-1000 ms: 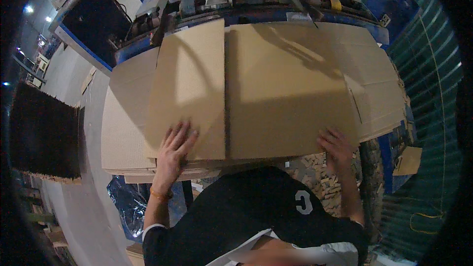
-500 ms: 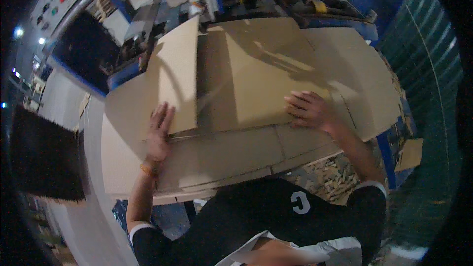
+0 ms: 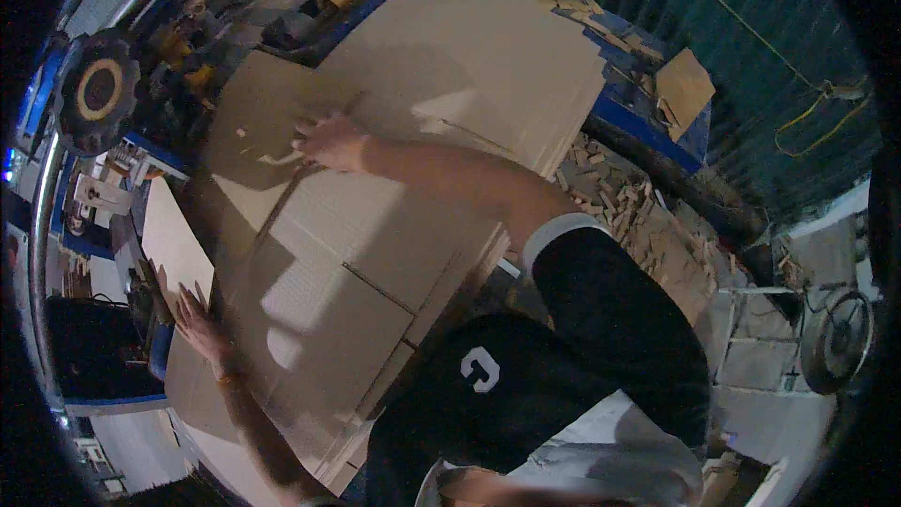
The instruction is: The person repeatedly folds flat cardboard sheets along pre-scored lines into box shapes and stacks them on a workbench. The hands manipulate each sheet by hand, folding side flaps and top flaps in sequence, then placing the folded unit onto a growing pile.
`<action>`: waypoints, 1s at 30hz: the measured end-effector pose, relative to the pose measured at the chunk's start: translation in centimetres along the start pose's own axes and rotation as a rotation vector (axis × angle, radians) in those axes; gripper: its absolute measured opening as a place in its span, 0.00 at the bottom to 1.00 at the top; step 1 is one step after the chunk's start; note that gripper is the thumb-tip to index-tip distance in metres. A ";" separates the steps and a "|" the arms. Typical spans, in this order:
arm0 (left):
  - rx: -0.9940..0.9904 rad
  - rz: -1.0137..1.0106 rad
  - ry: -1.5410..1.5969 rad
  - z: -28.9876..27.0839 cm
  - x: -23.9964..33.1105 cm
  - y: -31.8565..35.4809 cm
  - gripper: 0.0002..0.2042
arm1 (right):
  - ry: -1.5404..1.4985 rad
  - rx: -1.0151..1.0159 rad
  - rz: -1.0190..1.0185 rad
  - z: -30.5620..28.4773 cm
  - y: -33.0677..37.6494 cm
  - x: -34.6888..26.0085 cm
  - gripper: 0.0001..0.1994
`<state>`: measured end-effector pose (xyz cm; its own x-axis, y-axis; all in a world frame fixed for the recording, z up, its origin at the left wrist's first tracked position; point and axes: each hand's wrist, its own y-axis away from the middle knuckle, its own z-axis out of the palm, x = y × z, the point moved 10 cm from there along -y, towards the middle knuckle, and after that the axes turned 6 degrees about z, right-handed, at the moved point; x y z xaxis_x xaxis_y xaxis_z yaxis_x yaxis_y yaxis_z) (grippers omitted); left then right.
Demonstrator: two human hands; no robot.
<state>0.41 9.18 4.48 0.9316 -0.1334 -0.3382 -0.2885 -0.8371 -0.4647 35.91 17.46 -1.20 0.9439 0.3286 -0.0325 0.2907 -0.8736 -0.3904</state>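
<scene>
Left hand (image 3: 201,327) rests spread on the left flap (image 3: 174,230), right hand (image 3: 332,143) spread on far cardboard (image 3: 246,99); uneven pushing could skew both.

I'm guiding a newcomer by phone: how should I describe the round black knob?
From the big cardboard stack, look left to the shiny metal rail curving along the picture's edge. The black knob shows against its upper part. A scalloped rim and tan ring set it apart from the wheel at far right.
</scene>
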 end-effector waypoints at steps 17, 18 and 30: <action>0.221 -1.039 -0.019 -9.5 -13.7 34.8 0.30 | -0.783 0.768 1.085 -12.0 29.9 26.9 0.31; 0.227 -1.080 -0.012 -9.7 -13.7 36.2 0.30 | -0.829 0.814 1.114 -11.6 30.0 26.9 0.31; 0.733 -1.238 0.114 -16.5 -13.5 38.3 0.31 | -0.987 0.550 0.484 -24.5 20.3 30.3 0.22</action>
<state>-19.59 -29.79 4.74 0.6653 0.3931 0.6347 0.6883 0.0063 -0.7254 74.27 0.93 12.46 0.3435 0.3525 -0.8705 -0.3868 -0.7916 -0.4731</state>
